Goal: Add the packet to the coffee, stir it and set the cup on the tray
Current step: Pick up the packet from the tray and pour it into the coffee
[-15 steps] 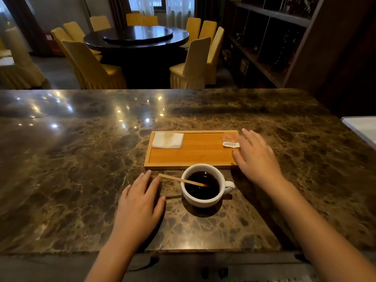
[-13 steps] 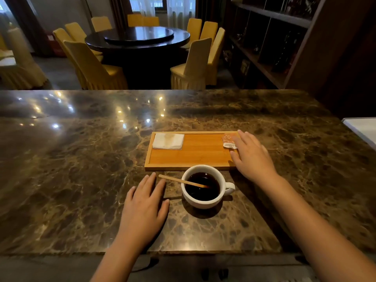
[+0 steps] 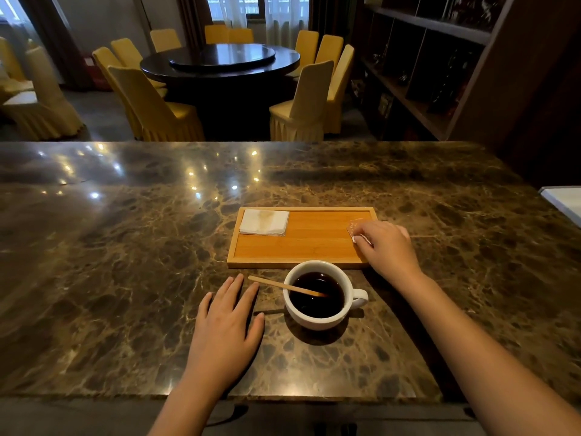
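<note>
A white cup (image 3: 317,319) of black coffee stands on the marble counter just in front of a wooden tray (image 3: 301,247). A wooden stir stick (image 3: 270,282) leans in the cup, its free end pointing left. A small clear packet (image 3: 354,225) lies at the tray's right end. My right hand (image 3: 388,247) lies over it, fingers curled onto the packet, which is mostly hidden. My left hand (image 3: 228,322) rests flat on the counter left of the cup, fingers apart, holding nothing.
A folded white napkin (image 3: 264,222) lies on the tray's far left corner. The counter's near edge (image 3: 283,399) runs under my forearms. A white surface (image 3: 566,201) shows at the right edge. Beyond the counter stand a round table (image 3: 220,62) with yellow chairs and a dark shelf (image 3: 440,58).
My right hand slid left onto the tray's right end and curled its fingers over the packet. My left hand stayed flat beside the cup.
</note>
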Action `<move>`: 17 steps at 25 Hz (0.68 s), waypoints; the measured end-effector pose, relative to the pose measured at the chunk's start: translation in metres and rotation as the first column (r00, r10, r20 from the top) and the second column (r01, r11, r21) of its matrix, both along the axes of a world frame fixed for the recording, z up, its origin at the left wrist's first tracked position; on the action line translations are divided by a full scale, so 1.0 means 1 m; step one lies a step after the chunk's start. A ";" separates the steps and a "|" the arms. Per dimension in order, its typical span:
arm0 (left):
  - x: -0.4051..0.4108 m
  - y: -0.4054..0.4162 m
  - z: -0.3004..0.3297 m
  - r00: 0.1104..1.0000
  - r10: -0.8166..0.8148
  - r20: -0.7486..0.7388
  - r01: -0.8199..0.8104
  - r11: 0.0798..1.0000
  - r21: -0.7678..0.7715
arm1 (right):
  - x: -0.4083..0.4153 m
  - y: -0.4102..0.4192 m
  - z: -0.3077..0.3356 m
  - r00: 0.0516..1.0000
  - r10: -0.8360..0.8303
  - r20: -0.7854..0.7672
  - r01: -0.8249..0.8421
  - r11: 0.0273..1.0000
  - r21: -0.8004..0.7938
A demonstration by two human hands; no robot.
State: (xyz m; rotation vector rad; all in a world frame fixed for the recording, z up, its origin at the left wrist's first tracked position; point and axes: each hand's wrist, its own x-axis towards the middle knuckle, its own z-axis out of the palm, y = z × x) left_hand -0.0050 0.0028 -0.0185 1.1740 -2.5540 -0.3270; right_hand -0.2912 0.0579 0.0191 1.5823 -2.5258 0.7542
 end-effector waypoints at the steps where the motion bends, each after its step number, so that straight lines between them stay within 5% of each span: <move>1: 0.000 0.000 0.001 1.000 0.004 0.002 -0.004 1.000 0.004 | -0.001 -0.001 0.001 0.999 -0.034 0.032 0.034 0.999 -0.005; 9: 0.001 0.001 0.001 1.000 -0.001 -0.014 0.001 1.000 -0.006 | -0.016 -0.003 -0.004 0.943 -0.290 0.165 0.273 0.955 0.117; 17: 0.000 0.000 0.000 1.000 -0.004 -0.019 0.004 1.000 -0.012 | -0.017 0.010 -0.012 0.856 -0.236 0.460 0.311 0.946 -0.094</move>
